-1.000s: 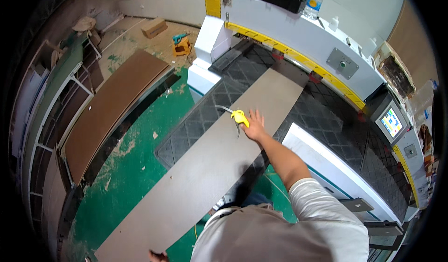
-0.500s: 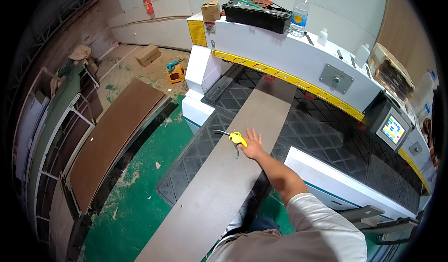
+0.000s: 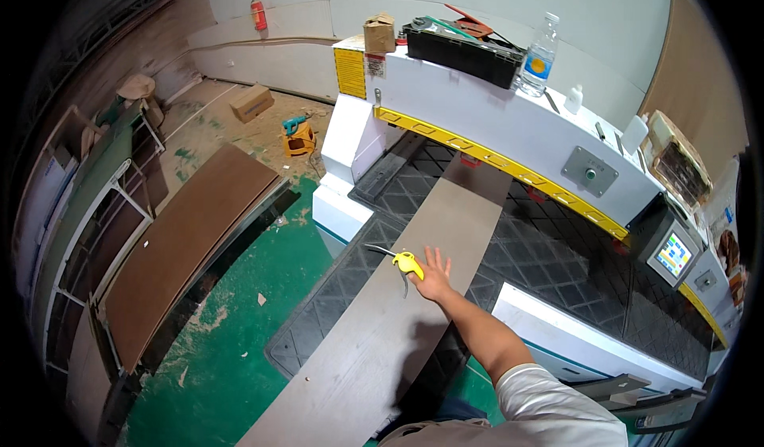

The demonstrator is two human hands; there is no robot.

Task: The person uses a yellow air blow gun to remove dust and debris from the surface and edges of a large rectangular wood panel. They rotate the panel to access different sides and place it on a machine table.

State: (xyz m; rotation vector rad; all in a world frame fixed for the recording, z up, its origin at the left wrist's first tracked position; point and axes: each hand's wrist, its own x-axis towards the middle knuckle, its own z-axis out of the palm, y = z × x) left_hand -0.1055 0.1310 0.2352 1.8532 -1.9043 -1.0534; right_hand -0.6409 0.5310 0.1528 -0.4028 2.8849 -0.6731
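My right hand (image 3: 434,281) reaches out over a long grey-brown board (image 3: 352,343). Its fingers are spread flat on the board, while a yellow air blow gun (image 3: 407,264) sits at the thumb side, its handle running into the hand. The thumb's grip on it is partly hidden. The gun's thin metal nozzle points left, across the board's left edge. Lying lengthwise, the board passes under the yellow-edged beam (image 3: 509,165) of a white machine and over its black, ribbed bed (image 3: 549,256). My left hand is out of sight.
A control screen (image 3: 668,254) hangs at the right. On the beam stand a black tool box (image 3: 465,53), a water bottle (image 3: 539,57) and small white bottles. Brown sheets (image 3: 187,248) lie on a rack to the left. A carton (image 3: 251,103) rests on the far floor.
The whole view has shifted, so the machine and board appear lower. My right hand and the blow gun keep about the same place on the board.
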